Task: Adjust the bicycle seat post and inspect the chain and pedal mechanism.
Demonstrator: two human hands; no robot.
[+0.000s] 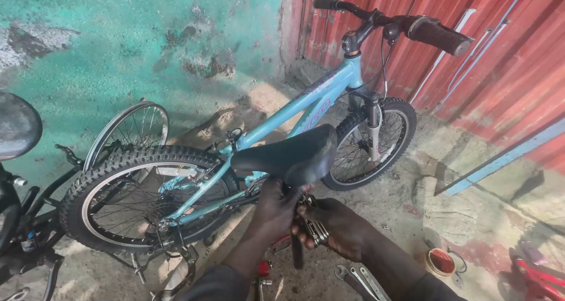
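Observation:
A light blue bicycle (306,101) stands in front of me, its black saddle (291,154) nearest to me. My left hand (273,209) grips the seat post just under the saddle. My right hand (335,224) holds a folding metal multi-tool (313,225) against the clamp below the saddle. The clamp itself is hidden by my fingers. The knobby rear wheel (138,198) is at the left, the front wheel (371,142) at the right, and the black handlebar (406,25) is at the top.
A second dark bicycle (23,207) with a black saddle stands at the far left, and a thin silver wheel (126,130) leans on the teal wall. Spanners (359,277) lie on the concrete by a small open red tin (440,261). A red corrugated wall (500,59) is at the right.

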